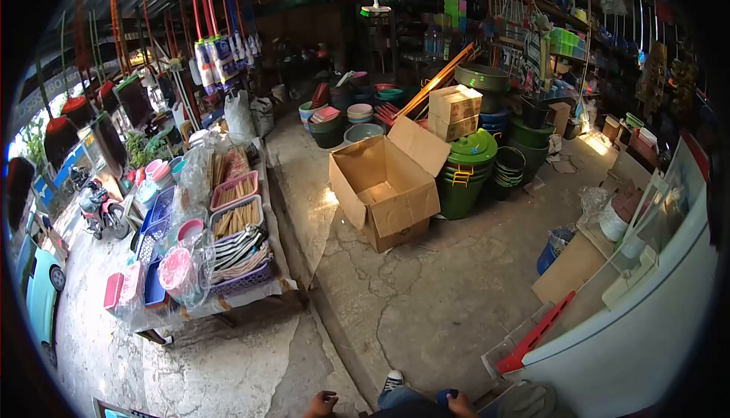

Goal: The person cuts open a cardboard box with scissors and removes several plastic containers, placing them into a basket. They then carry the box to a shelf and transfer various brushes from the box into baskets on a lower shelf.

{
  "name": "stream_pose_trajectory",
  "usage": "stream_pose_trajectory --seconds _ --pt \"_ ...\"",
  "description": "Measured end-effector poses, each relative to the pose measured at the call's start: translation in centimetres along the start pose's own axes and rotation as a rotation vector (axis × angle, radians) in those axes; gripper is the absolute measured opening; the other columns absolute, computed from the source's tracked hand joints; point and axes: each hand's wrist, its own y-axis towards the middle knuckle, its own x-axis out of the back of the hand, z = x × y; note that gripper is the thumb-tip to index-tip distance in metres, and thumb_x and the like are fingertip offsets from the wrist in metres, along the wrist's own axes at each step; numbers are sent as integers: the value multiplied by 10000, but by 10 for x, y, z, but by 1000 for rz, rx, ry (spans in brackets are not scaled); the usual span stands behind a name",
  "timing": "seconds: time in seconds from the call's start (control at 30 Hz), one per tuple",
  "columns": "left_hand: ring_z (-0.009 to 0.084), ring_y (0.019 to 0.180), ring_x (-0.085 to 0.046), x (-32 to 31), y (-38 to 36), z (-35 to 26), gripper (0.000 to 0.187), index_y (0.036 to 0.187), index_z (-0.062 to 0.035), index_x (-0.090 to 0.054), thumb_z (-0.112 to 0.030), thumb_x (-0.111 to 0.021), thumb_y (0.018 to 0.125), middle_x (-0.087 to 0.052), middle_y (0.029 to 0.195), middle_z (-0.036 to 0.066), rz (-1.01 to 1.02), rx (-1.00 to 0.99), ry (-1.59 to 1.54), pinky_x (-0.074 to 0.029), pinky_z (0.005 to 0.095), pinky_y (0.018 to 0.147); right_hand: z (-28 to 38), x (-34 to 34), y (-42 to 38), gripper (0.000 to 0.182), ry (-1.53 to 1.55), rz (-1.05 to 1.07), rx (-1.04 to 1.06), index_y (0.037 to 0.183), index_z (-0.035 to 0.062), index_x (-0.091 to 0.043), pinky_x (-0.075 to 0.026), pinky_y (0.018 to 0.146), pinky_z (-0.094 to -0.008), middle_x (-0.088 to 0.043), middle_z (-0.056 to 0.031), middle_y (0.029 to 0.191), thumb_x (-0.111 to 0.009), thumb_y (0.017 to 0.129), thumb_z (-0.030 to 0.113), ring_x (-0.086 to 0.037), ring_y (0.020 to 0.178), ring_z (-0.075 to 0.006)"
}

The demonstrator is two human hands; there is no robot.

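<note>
At the bottom edge, my left hand (321,405) hangs loosely curled over the concrete floor, with a gap between its fingers and nothing visible in them. My right hand (461,403) is closed around a small dark blue object (445,397) whose kind I cannot make out. Below me shows one dark sneaker with a white toe (393,380). Ahead stands an open cardboard box (384,182), its flaps spread, apart from both hands.
A display table (262,285) with baskets and plastic wares stands left, beside a floor ledge. Green lidded bins (461,182) and a smaller carton (455,112) stand behind the box. At right are a white-edged glass case (639,319) and a red piece (536,334). Brushes hang overhead.
</note>
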Motion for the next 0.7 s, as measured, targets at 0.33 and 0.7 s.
stream_pose_trajectory --seconds 0.33,0.7 --pt "231 884 -645 26 232 -60 310 1139 -60 -667 -258 -687 900 -708 989 108 -67 361 45 -538 405 756 211 58 229 391 19 -102 -3 1150 20 -677 -516 896 -420 -709 -207 1071 -661 912 330 -673 1038 -367" --pt "207 772 -690 77 479 -158 323 1083 -11 -685 -268 -702 888 -725 866 116 128 373 12 -548 339 686 305 69 346 417 -25 -92 -148 1157 17 -670 -516 917 -423 -682 -242 1114 -658 908 352 -650 1085 -379"
